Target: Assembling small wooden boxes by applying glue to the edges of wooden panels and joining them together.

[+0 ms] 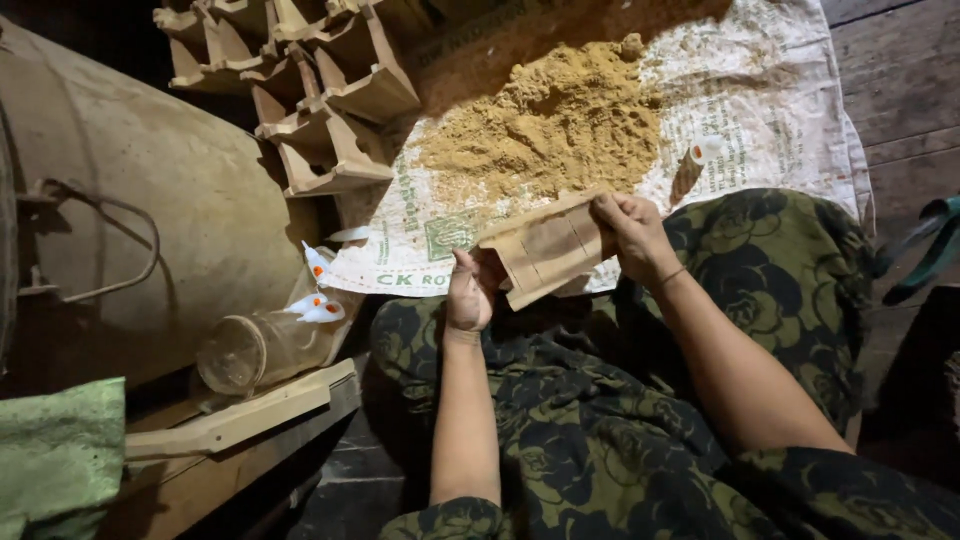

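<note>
Both hands grip a flat cardboard piece [548, 250] over the lap: left hand [468, 295] pinches the near-left corner, right hand [630, 232] clamps the far-right edge, keeping it level. Sawdust pile [560, 125] on sack [780, 110] just beyond; folded cardboard stack [310, 90] far left.

Dark green rose-patterned garment [620, 440], bare forearms, thin band [668, 278] on right wrist.

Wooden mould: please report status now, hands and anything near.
Left hand and right hand both grip wooden mould over lap. Sawdust pile on sack just beyond. Nothing blocking.
</note>
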